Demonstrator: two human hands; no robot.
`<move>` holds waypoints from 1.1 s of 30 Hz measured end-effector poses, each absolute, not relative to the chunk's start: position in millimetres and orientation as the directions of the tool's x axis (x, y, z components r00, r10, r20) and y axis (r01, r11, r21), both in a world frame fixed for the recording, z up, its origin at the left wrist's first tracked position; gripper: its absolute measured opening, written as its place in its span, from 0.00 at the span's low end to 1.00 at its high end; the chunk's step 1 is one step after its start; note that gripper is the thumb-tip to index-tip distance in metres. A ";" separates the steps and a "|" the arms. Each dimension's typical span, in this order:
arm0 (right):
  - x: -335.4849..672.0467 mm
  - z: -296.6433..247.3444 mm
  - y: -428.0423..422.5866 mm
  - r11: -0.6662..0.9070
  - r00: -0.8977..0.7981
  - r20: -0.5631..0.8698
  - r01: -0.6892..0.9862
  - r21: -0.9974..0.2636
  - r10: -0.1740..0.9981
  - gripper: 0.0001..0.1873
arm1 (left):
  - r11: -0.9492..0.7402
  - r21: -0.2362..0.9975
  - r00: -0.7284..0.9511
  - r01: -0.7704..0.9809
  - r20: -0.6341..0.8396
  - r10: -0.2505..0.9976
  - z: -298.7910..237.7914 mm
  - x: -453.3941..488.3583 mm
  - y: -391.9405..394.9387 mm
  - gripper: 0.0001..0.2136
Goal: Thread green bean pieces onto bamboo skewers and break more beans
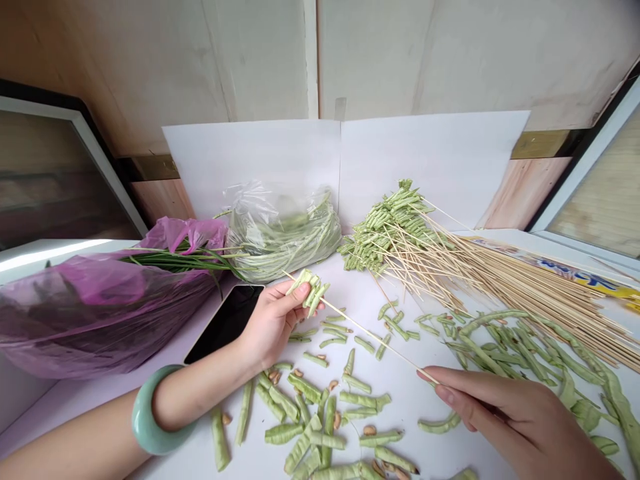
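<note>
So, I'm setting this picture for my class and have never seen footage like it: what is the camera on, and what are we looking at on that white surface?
There is no machine here, only a person's two bare hands, filmed by one camera worn on their head and looking forward and down. The left hand holds a thin bamboo skewer threaded with pieces of pale green bean, and the right hand pinches the skewer's other end. On the white surface lie cut bean pieces, long uncut beans and a pile of loaded skewers. Further back are a clear plastic bag of beans, a purple plastic bag and a dark phone.
</note>
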State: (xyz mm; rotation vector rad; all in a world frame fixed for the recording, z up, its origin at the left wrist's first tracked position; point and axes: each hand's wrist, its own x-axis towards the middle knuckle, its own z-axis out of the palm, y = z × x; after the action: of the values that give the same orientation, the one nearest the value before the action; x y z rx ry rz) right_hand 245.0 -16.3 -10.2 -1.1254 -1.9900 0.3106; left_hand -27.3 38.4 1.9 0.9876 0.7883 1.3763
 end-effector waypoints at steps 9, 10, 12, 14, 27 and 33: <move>251.8 -15.6 -18.2 0.538 -0.267 0.497 0.636 -0.553 0.826 0.13 | -0.049 0.918 0.116 -0.393 0.103 0.988 -1.1 -28.8 42.1 0.12; 252.1 -16.4 -18.2 0.535 -0.257 0.502 0.638 -0.553 0.826 0.13 | -0.050 0.917 0.125 -0.395 0.107 0.986 -1.3 -28.8 42.2 0.13; 252.8 -18.4 -17.9 0.531 -0.253 0.503 0.645 -0.549 0.827 0.13 | -0.054 0.914 0.138 -0.403 0.119 0.983 -0.9 -28.8 41.6 0.14; 253.8 -20.7 -17.6 0.517 -0.258 0.481 0.659 -0.546 0.838 0.13 | -0.057 0.909 0.145 -0.413 0.128 0.981 0.2 -28.7 40.0 0.15; 256.3 -16.7 -3.2 0.461 -0.187 0.484 0.700 -0.545 0.855 0.15 | -0.059 0.898 0.124 -0.437 0.125 0.984 -0.7 -29.9 42.7 0.16; 263.5 5.0 14.9 0.498 -0.272 0.661 0.849 -0.178 0.699 0.20 | -0.027 0.896 0.082 -0.443 0.071 0.994 -1.5 -30.5 43.0 0.19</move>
State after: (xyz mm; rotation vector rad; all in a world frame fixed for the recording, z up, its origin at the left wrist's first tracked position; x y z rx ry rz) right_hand 263.5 14.9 5.0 -1.2663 -2.0444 -0.2741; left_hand -30.5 43.0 -1.5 0.9459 0.7761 1.3570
